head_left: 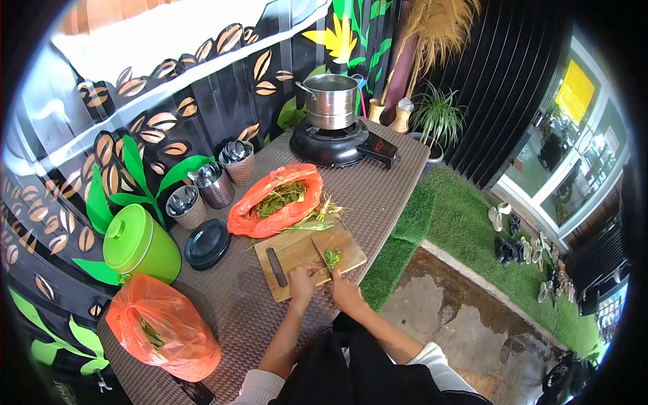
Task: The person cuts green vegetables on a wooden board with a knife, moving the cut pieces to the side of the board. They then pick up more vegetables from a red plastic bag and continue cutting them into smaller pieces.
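Observation:
A wooden cutting board (351,248) with a slot handle lies near the table's front edge. My right hand (346,291) is closed around a knife (318,250), whose blade points away from me over the board. Beside the blade, on its right, sits a small heap of chopped greens (331,257). My left hand (303,280) is closed on the board just left of the knife, and what its fingers hold is hidden. Behind the board an open orange plastic bag (243,217) holds leafy greens (280,199). Loose stems (324,213) spill onto the board's far edge.
A steel pot (331,104) stands on a black portable stove (329,145) at the far end. Cutlery cups (214,185), dark plates (207,244), a green lidded bucket (143,244) and a second orange bag (165,331) line the left. Artificial grass (466,182) lies beyond the table's right edge.

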Tool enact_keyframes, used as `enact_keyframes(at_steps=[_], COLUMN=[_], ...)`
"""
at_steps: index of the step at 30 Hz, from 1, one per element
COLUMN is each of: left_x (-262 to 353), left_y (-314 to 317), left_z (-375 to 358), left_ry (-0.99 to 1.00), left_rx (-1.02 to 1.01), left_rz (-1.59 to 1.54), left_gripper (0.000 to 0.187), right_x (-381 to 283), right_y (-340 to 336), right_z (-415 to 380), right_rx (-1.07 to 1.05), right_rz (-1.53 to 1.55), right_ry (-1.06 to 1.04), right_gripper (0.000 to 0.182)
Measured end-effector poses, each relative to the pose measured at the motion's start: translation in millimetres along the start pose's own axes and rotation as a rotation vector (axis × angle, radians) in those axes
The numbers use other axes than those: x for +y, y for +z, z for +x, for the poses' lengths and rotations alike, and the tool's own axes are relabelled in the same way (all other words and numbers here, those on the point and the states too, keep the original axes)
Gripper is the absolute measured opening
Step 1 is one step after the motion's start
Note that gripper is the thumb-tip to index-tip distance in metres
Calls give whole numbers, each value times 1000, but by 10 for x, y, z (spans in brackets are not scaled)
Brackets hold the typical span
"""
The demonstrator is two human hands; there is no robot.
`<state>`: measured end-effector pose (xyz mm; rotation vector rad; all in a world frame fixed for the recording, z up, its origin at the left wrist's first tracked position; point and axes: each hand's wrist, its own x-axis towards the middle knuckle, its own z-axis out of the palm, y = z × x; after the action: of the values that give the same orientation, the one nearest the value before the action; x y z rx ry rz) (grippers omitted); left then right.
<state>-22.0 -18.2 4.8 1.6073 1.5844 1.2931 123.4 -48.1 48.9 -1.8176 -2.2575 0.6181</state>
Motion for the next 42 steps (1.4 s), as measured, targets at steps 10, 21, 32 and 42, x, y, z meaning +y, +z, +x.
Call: enact_keyframes(at_steps=[10, 21, 32, 42], left_x=[-14, -154, -70, 159], left_y=[-6, 42, 15, 1], left_z=[-5, -7, -48, -182], left_ry=[31, 78, -19, 145], left_rx=[78, 75, 91, 167], left_rz=[24, 69, 7, 181], left_gripper=[14, 15, 14, 10], right_x=[22, -79, -116, -160], right_y=[30, 37, 67, 0], right_z=[93, 7, 85, 75], right_rx=[11, -20, -50, -44], right_rz=[35, 45, 49, 80], right_ry=[-31, 32, 51, 45], right_gripper=[31, 31, 34, 30])
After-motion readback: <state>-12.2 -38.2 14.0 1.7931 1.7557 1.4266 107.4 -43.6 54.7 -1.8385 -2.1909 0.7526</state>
